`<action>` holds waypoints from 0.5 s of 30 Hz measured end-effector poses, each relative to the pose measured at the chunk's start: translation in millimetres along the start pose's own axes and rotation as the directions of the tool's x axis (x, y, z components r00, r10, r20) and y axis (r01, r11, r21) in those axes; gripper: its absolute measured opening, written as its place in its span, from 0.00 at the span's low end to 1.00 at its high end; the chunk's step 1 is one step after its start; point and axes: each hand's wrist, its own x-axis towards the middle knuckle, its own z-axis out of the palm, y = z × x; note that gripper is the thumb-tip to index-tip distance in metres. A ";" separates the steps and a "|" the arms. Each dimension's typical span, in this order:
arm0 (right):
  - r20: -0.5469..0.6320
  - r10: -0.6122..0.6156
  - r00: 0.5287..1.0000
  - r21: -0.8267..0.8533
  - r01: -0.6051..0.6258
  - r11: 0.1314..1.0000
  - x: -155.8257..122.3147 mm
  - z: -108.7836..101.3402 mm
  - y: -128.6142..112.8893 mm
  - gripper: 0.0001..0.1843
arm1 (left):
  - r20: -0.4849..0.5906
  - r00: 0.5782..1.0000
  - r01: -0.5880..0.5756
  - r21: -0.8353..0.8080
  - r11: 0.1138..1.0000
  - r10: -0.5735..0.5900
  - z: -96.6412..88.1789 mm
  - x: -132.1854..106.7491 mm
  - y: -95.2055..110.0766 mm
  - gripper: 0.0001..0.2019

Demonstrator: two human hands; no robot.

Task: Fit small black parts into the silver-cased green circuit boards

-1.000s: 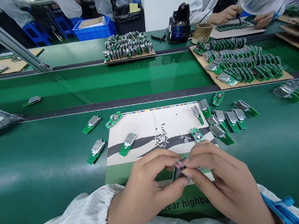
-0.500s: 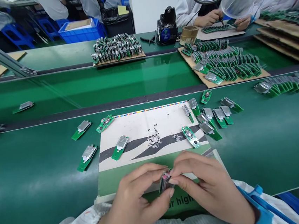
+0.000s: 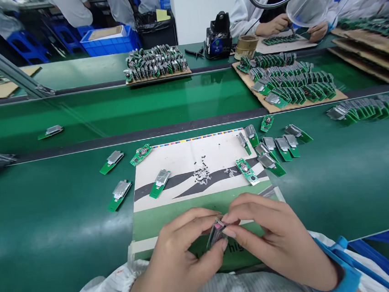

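Observation:
Between both hands, above the front of a printed sheet (image 3: 174,221), is a small circuit board (image 3: 215,235) with a grey metallic part, tilted up on edge; something pink shows at its upper end. My left hand (image 3: 182,252) is closed on it, thumb on the near side and fingers behind. With thumb and index finger my right hand (image 3: 268,235) pinches the board's upper right end; whether a tiny piece sits between those fingertips is hidden. A heap of tiny dark pieces (image 3: 202,175) lies on the sheet, between a board with its silver part up (image 3: 160,183) and a green board (image 3: 247,171).
More loose boards (image 3: 274,150) lie right of the sheet, others (image 3: 119,194) to its left. Across the green channel (image 3: 108,108) stand a packed board stack (image 3: 157,62) and a cardboard tray (image 3: 290,107) of boards. A co-worker's hands (image 3: 274,24) work at the back right.
The view has shifted slightly, so the table's things appear a little moved. A lone board in the channel has slid right. Both hands keep nearly the same hold on the circuit board.

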 end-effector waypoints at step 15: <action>-0.032 -0.113 0.993 -0.098 0.110 0.989 -26.2 8.7 -26.4 0.06 | -0.015 0.999 -0.032 -0.057 0.998 0.031 3.6 -36.4 17.8 0.11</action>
